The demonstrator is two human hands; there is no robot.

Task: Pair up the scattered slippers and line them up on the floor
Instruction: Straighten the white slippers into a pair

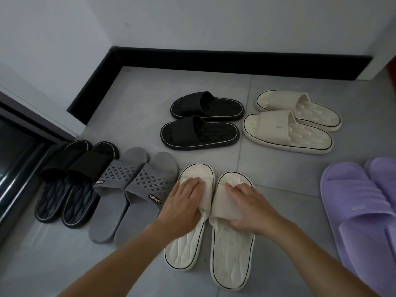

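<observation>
Two white slippers with a thin black outline lie side by side on the grey tiled floor, toes pointing away from me. My left hand [184, 202] lies over the strap of the left white slipper [184, 251]; its fingers drape across the strap and its thumb is hidden. My right hand [250, 209] grips the strap of the right white slipper [232, 258], fingers on top and thumb tucked under the strap's rear edge. Both slippers rest flat, almost touching.
Left of the white pair stand a grey pair [120, 189] and a black pair [57, 196] in one row. Farther back lie another black pair [201, 125] and a cream pair [293, 123]. A purple pair [360, 206] sits at the right. A black skirting board [214, 61] and a dark door frame [12, 159] border the floor.
</observation>
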